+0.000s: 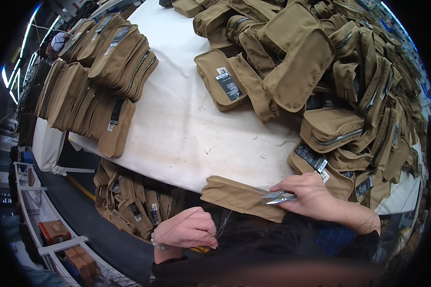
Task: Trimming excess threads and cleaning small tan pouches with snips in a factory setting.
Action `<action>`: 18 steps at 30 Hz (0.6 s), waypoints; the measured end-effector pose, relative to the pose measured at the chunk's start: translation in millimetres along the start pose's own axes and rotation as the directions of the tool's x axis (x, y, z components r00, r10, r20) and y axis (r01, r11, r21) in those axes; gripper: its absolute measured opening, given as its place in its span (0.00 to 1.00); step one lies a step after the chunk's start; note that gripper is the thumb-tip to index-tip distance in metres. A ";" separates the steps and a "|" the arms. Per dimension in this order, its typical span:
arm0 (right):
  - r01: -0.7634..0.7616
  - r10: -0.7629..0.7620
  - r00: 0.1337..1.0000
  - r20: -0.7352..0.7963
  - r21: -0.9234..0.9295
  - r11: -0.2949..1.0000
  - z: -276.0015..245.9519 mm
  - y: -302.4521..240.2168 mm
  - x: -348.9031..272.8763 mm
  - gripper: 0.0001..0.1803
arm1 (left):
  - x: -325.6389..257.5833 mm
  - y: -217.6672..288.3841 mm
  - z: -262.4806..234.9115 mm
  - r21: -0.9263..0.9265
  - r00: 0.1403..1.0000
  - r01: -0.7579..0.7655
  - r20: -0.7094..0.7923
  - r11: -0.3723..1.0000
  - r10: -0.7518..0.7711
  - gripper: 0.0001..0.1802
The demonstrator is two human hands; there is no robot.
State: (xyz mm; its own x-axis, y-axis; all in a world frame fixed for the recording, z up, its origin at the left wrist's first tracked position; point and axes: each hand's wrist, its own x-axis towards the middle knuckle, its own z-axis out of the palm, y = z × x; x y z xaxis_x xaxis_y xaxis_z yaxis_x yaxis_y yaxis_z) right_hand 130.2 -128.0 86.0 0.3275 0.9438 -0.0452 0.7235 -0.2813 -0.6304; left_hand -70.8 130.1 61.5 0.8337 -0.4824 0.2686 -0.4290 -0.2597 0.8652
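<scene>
A tan fabric pouch lies edge-on along the near edge of the table, in front of my body. My right hand is closed round a pair of metal thread snips, whose blades point left over the pouch's right part. Left of the pouch and apart from it, my left hand is curled with its fingers together. A thin dark strand runs between the pouch and this hand. Whatever those fingers hold, if anything, is hidden. A bracelet circles the left wrist.
A big heap of tan pouches with dark labels covers the table's right side. Stacked pouches stand at the left edge of the white-covered table. More pouches sit below the table edge. Cardboard boxes rest on a white rack at lower left.
</scene>
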 end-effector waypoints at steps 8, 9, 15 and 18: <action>-0.057 0.056 0.998 0.041 0.004 0.998 7.0 -2.6 -9.3 0.13 | -8.3 -0.3 5.3 0.263 0.976 0.217 -0.070 0.940 -0.206 0.19; -0.076 0.076 0.996 0.041 -0.001 0.997 8.1 -3.0 -10.9 0.13 | -10.7 -0.4 3.6 0.311 0.964 0.249 -0.170 0.917 -0.205 0.20; -0.110 0.110 0.994 0.006 0.086 0.990 14.4 -4.3 -16.7 0.13 | 21.9 -1.0 23.3 0.258 0.563 0.628 -0.802 0.734 -0.200 0.17; -0.137 0.138 0.990 0.000 0.100 0.986 18.0 -5.3 -18.1 0.13 | 26.2 -9.6 28.2 0.215 0.567 0.647 -0.778 0.732 -0.272 0.15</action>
State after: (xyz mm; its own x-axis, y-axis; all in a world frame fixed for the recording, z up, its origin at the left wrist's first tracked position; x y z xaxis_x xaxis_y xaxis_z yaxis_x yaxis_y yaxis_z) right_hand 109.5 -140.5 76.2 0.4240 0.8961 -0.1315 0.6075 -0.3891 -0.6925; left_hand -54.7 96.4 48.3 0.8596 0.4479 0.2460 0.1505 -0.6820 0.7157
